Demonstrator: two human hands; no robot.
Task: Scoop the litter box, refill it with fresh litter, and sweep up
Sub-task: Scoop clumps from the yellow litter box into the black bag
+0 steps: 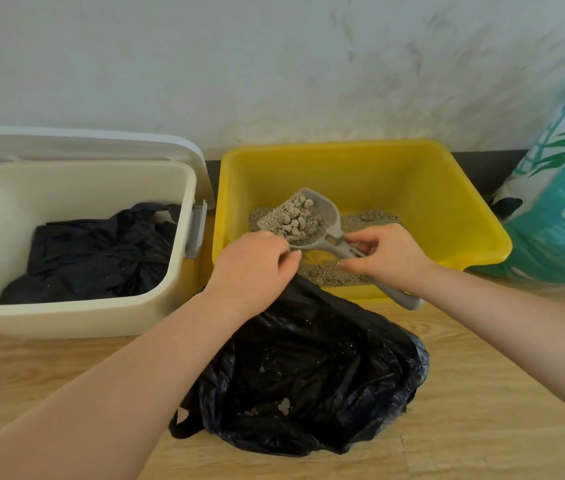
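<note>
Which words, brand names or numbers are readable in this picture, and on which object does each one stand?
None can be read.
The teal and white bag shows green leaf-like print and a blurred pale patch, no legible letters.
The yellow litter box, grey scoop and white bin show no text.

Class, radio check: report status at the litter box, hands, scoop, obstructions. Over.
Right hand has a grip on the scoop handle; left hand holds the black bag edge. Scoop loaded with clumps over yellow litter box. Nothing in the way.

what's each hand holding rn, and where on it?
Right hand grips the grey litter scoop by its handle, near the bowl. Left hand touches the scoop's near edge; whether it grips cannot be told.
</note>
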